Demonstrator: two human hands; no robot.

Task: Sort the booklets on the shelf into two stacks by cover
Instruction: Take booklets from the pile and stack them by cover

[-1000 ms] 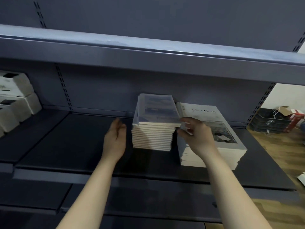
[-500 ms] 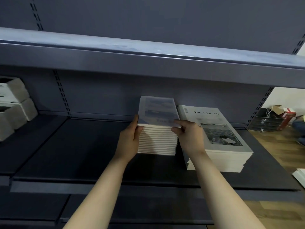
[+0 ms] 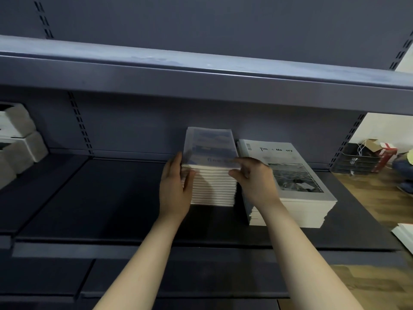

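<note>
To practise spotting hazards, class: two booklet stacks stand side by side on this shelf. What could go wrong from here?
1. The left stack is tall and narrow; the right grip pinches its top corner, so a pull might drag upper booklets off.
2. The right stack lies close beside it, its lower booklets uneven; a knock from the wrist could skew it.

On the shelf (image 3: 111,209) I see the left stack (image 3: 212,191) just beside the right stack (image 3: 297,204) — left hand (image 3: 175,193) and right hand (image 3: 257,184) flanking the former.
</note>
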